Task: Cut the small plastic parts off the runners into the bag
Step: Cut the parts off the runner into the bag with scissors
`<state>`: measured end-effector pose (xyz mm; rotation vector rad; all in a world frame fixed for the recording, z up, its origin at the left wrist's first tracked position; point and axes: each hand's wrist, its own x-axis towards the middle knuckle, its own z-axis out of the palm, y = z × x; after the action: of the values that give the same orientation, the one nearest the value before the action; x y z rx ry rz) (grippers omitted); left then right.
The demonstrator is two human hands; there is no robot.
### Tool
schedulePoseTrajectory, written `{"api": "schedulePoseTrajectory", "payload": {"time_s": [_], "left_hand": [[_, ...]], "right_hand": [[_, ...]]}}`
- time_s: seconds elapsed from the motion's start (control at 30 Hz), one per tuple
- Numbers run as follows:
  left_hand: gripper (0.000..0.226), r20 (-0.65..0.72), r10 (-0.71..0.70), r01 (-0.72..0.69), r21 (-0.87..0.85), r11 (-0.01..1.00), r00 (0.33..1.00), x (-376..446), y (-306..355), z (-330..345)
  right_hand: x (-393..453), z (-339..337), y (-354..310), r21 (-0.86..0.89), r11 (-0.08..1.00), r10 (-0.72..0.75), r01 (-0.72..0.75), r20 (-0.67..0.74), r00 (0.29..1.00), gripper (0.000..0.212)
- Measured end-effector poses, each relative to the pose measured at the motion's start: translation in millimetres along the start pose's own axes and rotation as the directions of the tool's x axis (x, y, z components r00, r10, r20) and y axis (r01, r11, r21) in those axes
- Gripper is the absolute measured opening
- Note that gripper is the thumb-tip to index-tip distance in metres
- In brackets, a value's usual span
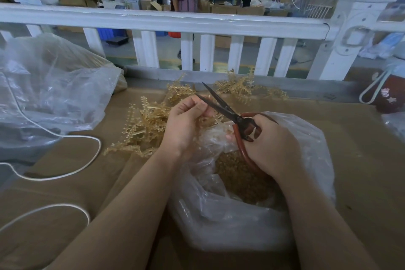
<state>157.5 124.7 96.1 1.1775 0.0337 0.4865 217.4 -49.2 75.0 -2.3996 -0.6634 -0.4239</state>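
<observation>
Head view: the right hand (271, 144) grips the red handles of the scissors (225, 109), whose parted dark blades point up and to the left, away from the person. The left hand (186, 120) pinches a pale amber runner (206, 117) just at the blades, above the open clear bag (306, 138) of cut parts (238, 173). More runners (142, 125) lie piled on the cardboard-covered table (65, 171) behind.

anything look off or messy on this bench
Nothing looks damaged or spilled. The amber plastic runners lie in a loose tangled heap on the brown cardboard surface, and a white cord snakes across it, near the left arm. Cut parts sit inside the clear plastic bag.
</observation>
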Motion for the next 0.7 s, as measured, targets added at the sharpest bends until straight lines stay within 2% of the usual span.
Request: {"api": "schedulePoseTrajectory", "payload": {"time_s": [0.07, 0.2, 0.3, 0.5, 0.6, 0.7], "left_hand": [[0.029, 0.007, -0.005, 0.005, -0.001, 1.0, 1.0, -0.3, 0.9, 0.1], [0.021, 0.043, 0.0, 0.0, 0.015, 1.0, 0.999, 0.2, 0.9, 0.4], [0.011, 0.014, 0.007, -0.008, 0.071, 0.997, 1.0, 1.2, -2.4, 0.3], [0.022, -0.01, 0.06, -0.056, 0.205, 0.977, 0.998, 1.1, -3.2, -2.6], [0.029, 0.023, 0.083, -0.086, 0.216, 0.973, 0.996, 0.2, -1.2, -2.7], [0.027, 0.051, 0.088, -0.097, 0.197, 0.976, 0.995, -0.8, 0.3, -1.4]], "right_hand": [[0.0, 0.5, 1.0, -0.005, 1.0, 0.002, -0.002, 0.011, 1.0, 0.048], [1.3, 1.3, 1.1, -0.058, 0.998, 0.02, -0.021, -0.017, 1.0, 0.033], [1.1, 1.3, -0.9, -0.082, 0.996, 0.015, -0.019, -0.05, 0.999, 0.035], [-1.6, -1.7, -3.0, -0.091, 0.996, -0.025, 0.016, -0.106, 0.994, 0.038], [-1.2, -0.8, -1.4, -0.085, 0.996, -0.026, 0.018, -0.099, 0.995, 0.037], [-0.8, 0.8, 2.0, -0.1, 0.995, -0.029, 0.019, -0.102, 0.994, 0.039]]}}
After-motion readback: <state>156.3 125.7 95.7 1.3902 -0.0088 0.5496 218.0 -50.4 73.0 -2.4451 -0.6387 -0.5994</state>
